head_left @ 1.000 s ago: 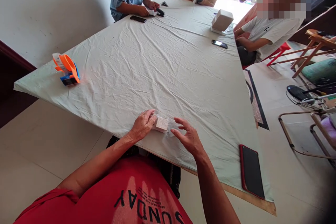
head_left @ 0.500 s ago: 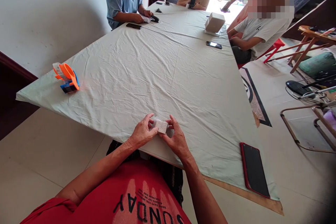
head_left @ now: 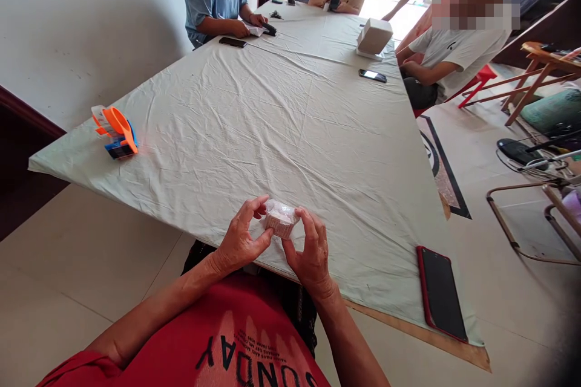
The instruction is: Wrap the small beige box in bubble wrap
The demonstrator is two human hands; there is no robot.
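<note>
A small pale box with fine print on its side is in clear plastic wrap at the near edge of the cloth-covered table. My left hand grips its left side, thumb at the lower front corner and fingers behind. On the right side, my right hand has its index fingertip at the upper corner and its thumb below. Shiny plastic shows over the top of the box. Its back and underside are hidden.
An orange and blue tape dispenser stands at the left. A red-cased phone lies near the right edge. Farther off are a white box, a lit phone and a dark phone. Several people sit around the far part.
The wrapped box has tipped, so more of its plastic-covered top shows. My right hand has shifted slightly right and down, its fingers now at the box's right corner.
</note>
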